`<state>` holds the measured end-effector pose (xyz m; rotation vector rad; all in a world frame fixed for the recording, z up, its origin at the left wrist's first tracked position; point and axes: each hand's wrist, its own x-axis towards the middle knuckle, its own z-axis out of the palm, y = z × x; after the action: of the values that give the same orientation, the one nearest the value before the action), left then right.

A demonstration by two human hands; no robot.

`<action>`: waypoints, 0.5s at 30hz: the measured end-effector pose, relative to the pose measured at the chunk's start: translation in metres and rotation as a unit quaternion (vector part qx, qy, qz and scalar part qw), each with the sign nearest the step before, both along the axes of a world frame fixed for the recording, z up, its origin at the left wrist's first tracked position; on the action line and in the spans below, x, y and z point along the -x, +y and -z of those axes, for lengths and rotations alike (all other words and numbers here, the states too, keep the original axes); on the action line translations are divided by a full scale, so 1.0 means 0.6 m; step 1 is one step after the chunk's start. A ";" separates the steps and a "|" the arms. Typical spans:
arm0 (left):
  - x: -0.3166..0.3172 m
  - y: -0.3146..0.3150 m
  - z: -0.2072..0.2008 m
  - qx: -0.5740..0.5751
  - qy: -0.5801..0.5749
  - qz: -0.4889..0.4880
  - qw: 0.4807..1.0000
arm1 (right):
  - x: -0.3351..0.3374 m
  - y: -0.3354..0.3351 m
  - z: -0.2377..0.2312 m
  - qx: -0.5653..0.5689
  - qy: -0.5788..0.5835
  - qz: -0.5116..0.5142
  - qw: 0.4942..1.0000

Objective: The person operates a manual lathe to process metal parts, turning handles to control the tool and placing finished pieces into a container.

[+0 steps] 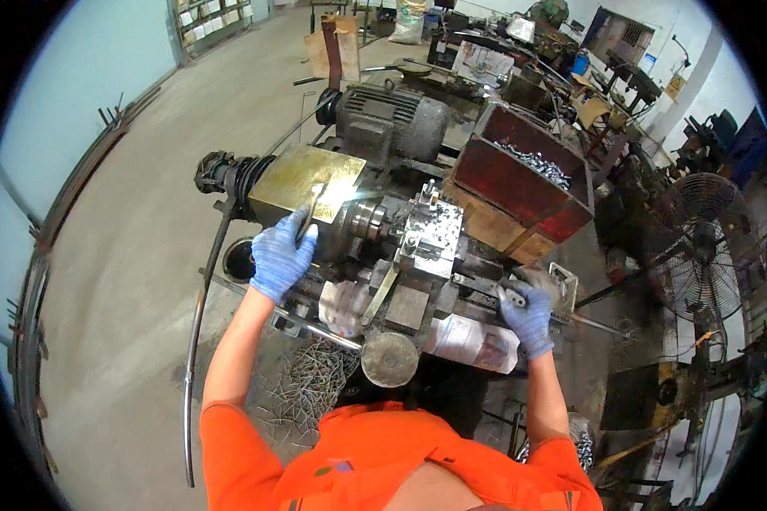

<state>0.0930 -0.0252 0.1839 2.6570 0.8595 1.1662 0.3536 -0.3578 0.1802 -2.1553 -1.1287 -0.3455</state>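
Observation:
A small lathe [371, 220] with a brass-coloured headstock cover [294, 180] stands before me. My left hand [283, 257], in a blue knit glove, is at the cover's near edge. Its thumb and fingers close round a thin, dark metal rod [312, 213] that slants up over the cover. Right of the cover is the chuck [366, 220], facing a metal tool block [431, 240] strewn with chips. My right hand [528, 317], gloved alike, grips a grey handle [511, 296] at the right end of the machine; its lower fingers are partly hidden.
Behind the cover sits a ribbed motor [392, 119]. A red metal bin [524, 170] of small metal parts stands at the back right, a fan [703, 247] farther right. A round metal disc [389, 358] is close to my body. Thin metal scraps [311, 383] litter the floor.

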 end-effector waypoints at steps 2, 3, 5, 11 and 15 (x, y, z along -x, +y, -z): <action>-0.002 -0.007 -0.014 0.000 0.023 -0.025 0.999 | 0.001 -0.024 0.025 -0.003 0.052 0.008 0.999; -0.004 0.002 -0.009 -0.010 0.010 -0.013 1.000 | 0.001 -0.032 0.033 -0.009 0.067 0.011 0.998; -0.011 0.015 0.001 -0.031 -0.017 0.010 0.999 | 0.008 -0.038 0.035 -0.010 0.067 0.010 0.998; 0.059 0.025 -0.019 -0.031 -0.122 -0.071 0.989 | 0.017 -0.063 0.045 -0.042 0.098 0.003 0.994; 0.101 0.048 -0.022 0.035 0.005 -0.170 0.985 | 0.020 -0.073 0.063 -0.052 0.103 0.004 0.993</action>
<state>0.0322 0.0039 0.1970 2.5287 1.3703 1.1602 0.3418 -0.4015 0.1422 -2.0524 -0.9650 -0.1750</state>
